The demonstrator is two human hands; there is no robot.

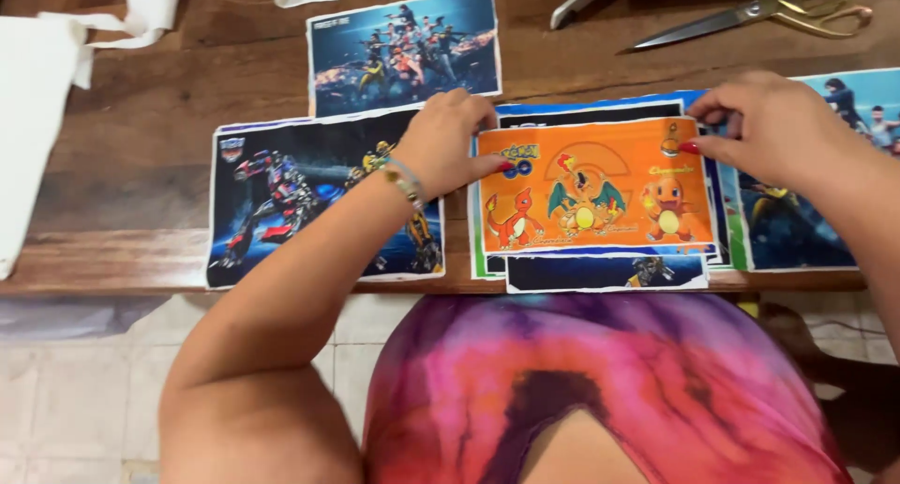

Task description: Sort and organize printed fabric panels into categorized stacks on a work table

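An orange printed picture [592,186] with cartoon dragon-like creatures lies on top of a stack of prints [600,270] at the wooden table's near edge. My left hand [448,144] pinches its upper left corner, fingers bent, a beaded bracelet on the wrist. My right hand [764,128] pinches its upper right corner with red-painted nails. Both hands rest on the sheet.
A dark robot print [281,198] lies left of the stack, a blue group print [403,48] behind it, another print [797,212] at the right. Gold-handled scissors [759,17] lie at the back right. White paper scraps [47,81] sit at the left. The wooden table [141,137] edge runs close to my body.
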